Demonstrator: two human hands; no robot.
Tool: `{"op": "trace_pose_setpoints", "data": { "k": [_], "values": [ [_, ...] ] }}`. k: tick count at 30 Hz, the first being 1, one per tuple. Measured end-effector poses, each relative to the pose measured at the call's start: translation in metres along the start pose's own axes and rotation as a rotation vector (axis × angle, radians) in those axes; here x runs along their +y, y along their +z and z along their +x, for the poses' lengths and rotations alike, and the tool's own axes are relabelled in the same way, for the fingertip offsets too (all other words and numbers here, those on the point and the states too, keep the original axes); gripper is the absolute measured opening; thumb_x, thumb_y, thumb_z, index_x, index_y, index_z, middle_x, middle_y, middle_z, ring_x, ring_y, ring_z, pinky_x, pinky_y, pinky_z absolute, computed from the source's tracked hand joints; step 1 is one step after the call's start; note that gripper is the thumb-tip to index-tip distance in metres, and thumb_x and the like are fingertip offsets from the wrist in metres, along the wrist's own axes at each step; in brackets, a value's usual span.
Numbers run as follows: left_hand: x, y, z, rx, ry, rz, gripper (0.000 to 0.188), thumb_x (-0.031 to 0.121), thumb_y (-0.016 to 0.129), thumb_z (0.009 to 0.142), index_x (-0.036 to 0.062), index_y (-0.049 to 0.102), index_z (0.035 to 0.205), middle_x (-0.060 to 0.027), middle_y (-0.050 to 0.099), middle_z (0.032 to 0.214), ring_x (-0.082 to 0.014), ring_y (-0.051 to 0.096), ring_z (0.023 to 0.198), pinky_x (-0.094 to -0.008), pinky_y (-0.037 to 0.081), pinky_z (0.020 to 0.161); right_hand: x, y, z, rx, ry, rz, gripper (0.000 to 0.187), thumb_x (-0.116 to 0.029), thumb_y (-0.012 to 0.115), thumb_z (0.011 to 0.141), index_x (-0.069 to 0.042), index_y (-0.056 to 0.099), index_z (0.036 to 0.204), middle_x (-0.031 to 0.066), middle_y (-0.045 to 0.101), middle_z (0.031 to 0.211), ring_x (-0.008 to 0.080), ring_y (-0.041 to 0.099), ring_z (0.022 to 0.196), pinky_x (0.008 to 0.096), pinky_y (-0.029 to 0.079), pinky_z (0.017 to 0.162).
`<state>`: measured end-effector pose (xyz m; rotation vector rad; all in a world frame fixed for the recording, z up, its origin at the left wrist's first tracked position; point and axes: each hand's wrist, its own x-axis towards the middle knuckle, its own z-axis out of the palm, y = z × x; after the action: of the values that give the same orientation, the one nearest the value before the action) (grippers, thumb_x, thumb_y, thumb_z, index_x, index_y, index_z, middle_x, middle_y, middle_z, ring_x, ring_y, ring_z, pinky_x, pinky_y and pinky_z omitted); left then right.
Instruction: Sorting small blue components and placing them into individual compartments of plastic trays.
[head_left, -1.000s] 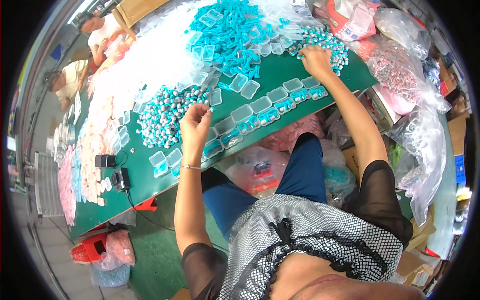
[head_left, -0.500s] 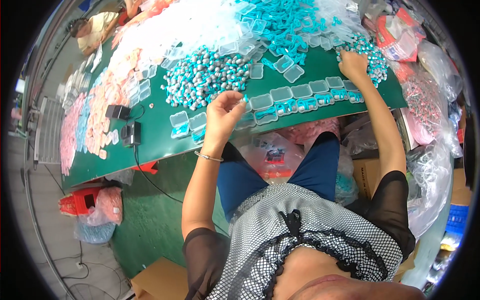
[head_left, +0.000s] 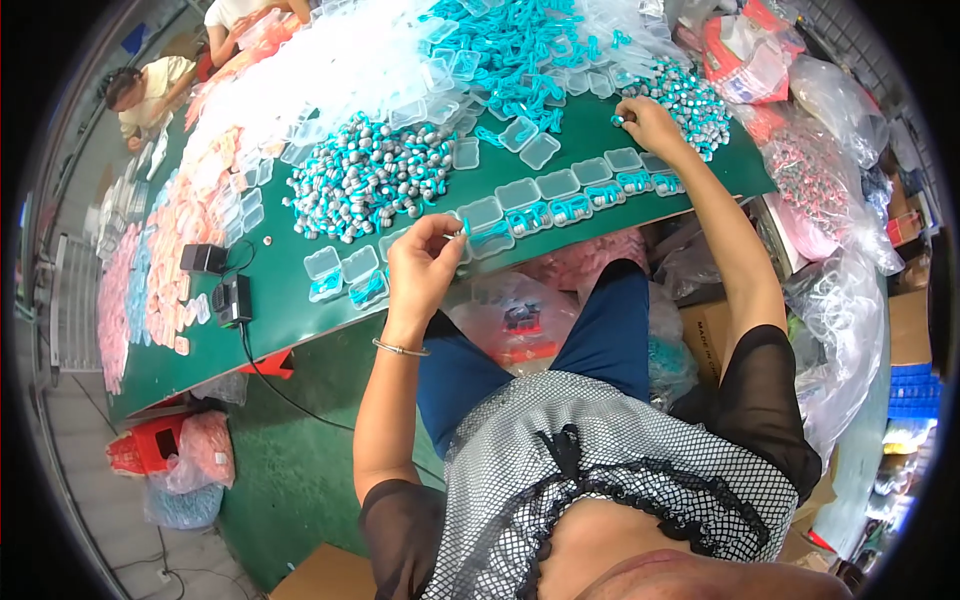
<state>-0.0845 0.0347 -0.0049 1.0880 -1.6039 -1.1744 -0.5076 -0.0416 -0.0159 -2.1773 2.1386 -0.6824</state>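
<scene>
My left hand [head_left: 425, 265] is closed in a pinch on a small teal-and-grey piece [head_left: 463, 231], held just over a row of open clear boxes. At the edge of the right-hand pile [head_left: 685, 105] of small teal-and-grey pieces, my right hand [head_left: 652, 128] pinches a small teal piece [head_left: 618, 120] between its fingertips. Several clear plastic boxes [head_left: 517, 192] stand lid-up in a line along the near table edge, with teal corded pieces [head_left: 570, 208] inside. A box partly behind my left fingers holds a teal piece [head_left: 490, 232].
A larger heap of grey-and-teal pieces [head_left: 365, 175] sits left of centre on the green table [head_left: 285, 340]. Behind it lie teal cords [head_left: 510, 70] and clear boxes. Black adapters [head_left: 232, 298] with a cable rest at left. Bags [head_left: 815, 180] crowd the right; other people work far left.
The whole view has shifted, so the table appears farther left. My left hand has come nearer me and over the boxes. My right fingers have drawn slightly off the pile, a teal piece showing.
</scene>
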Motion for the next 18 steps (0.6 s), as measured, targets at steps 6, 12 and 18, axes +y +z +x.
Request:
{"op": "trace_pose_setpoints", "data": {
  "k": [6,12,18],
  "values": [
    [0.003,0.001,-0.006,0.031,0.015,0.114,0.01,0.001,0.066,0.084,-0.0011,0.064,0.093,0.0017,0.064,0.081,-0.0031,0.057,0.069,-0.0189,0.046,0.061,0.001,0.009,0.003,0.017,-0.126,0.045,0.019,-0.006,0.068,0.075,-0.004,0.064,0.094,0.0136,0.064,0.086,0.03,0.063,0.079,0.0397,0.049,0.072],
    [0.013,0.006,-0.006,0.047,0.128,0.277,0.014,0.005,0.069,0.077,0.0028,0.066,0.09,-0.0091,0.069,0.088,-0.0183,0.065,0.069,-0.0309,0.05,0.06,0.0,0.01,0.0,-0.028,-0.115,0.135,0.021,-0.005,0.068,0.073,-0.004,0.064,0.094,0.0112,0.064,0.081,0.0197,0.062,0.067,0.0319,0.049,0.06],
    [0.006,0.006,-0.008,0.067,0.269,0.316,0.013,0.002,0.07,0.078,0.0036,0.066,0.09,-0.0039,0.068,0.085,-0.0098,0.061,0.066,-0.0245,0.046,0.056,-0.059,-0.008,-0.015,0.037,-0.129,0.435,0.023,-0.002,0.069,0.075,-0.001,0.062,0.097,0.0058,0.062,0.082,0.013,0.057,0.069,0.0273,0.048,0.063]
  ]
}}
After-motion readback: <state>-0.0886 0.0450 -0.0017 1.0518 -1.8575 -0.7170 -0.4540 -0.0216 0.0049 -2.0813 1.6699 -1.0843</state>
